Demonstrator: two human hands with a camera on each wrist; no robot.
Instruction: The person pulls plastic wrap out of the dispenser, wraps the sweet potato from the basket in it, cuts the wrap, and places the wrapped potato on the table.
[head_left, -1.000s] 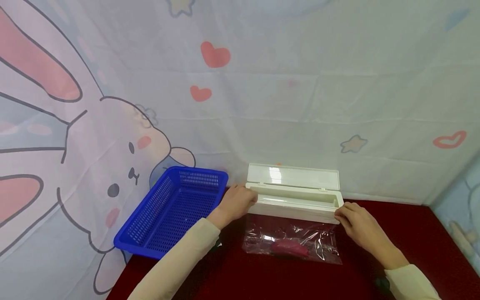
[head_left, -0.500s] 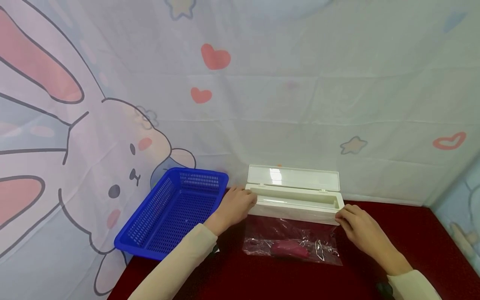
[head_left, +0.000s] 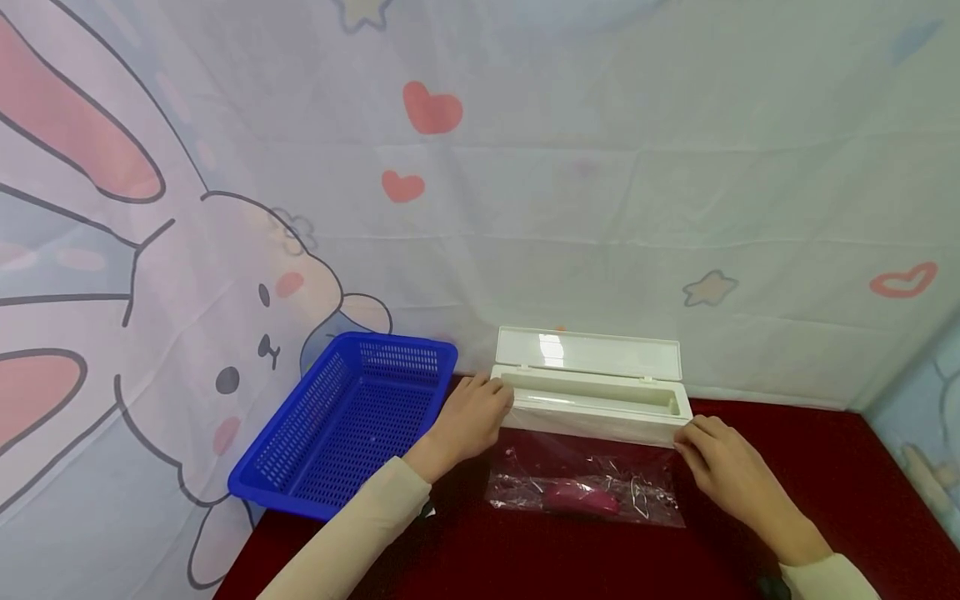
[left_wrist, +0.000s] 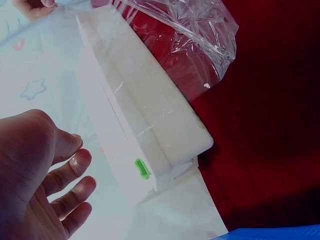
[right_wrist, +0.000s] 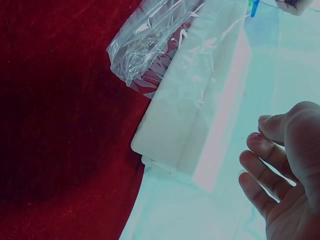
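Note:
A white cling film dispenser (head_left: 600, 427) stands at the back of the table, its lid (head_left: 592, 353) raised and a roll (head_left: 585, 403) inside. Clear cling film (head_left: 517, 483) runs from it over the front, crumpled at its near end, with a pink rounded thing (head_left: 581, 497) under or in it; its kind is unclear. At the dispenser's left end my left hand (head_left: 468, 417) pinches the film between thumb and forefinger. My right hand (head_left: 723, 458) does likewise by the right end. In the left wrist view a green piece (left_wrist: 142, 168) shows on the dispenser's end.
To the left sits a blue plastic basket (head_left: 341, 442) with perforated walls, close to my left forearm. Dark red cloth (head_left: 525, 558) covers the table. Behind it hangs a pale curtain (head_left: 570, 208) printed with a rabbit, hearts and stars.
Both hands stay almost where they were, with the right hand shifted very slightly right and down. The film's reflections differ a little; dispenser and basket stay in place.

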